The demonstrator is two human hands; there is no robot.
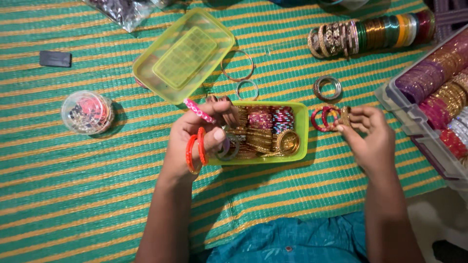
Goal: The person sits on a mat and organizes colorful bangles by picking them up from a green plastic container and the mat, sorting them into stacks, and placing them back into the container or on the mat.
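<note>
Green and yellow striped matting [73, 195] covers the whole floor area in view.

Left hand [197, 139], centre of the frame: fingers closed around a pink patterned bangle [199, 111], which sticks out toward the upper left. Two orange-red bangles [195, 148] hang over the thumb side of the same hand.

Right hand [373, 136], right of centre: fingers pinched narrowly on a small stack of red and gold bangles [329, 118] that rests on the matting just right of the box.

Lime-green box [302, 129], between the two hands: open and packed with rows of gold, pink and maroon bangles. Its lid [183, 56] lies above it, toward upper centre, tilted and touching the matting.

Surrounding items:
- Two thin loose rings [239, 73] just right of the lid.
- A silver bangle set [327, 87] above the right hand.
- A long row of mixed bangles [373, 33] at upper right.
- A clear tray [429, 126] of sorted bangles at the right edge.
- A round clear tub [87, 112] of small pieces at left.
- A dark flat block [55, 59] at upper left.
</note>
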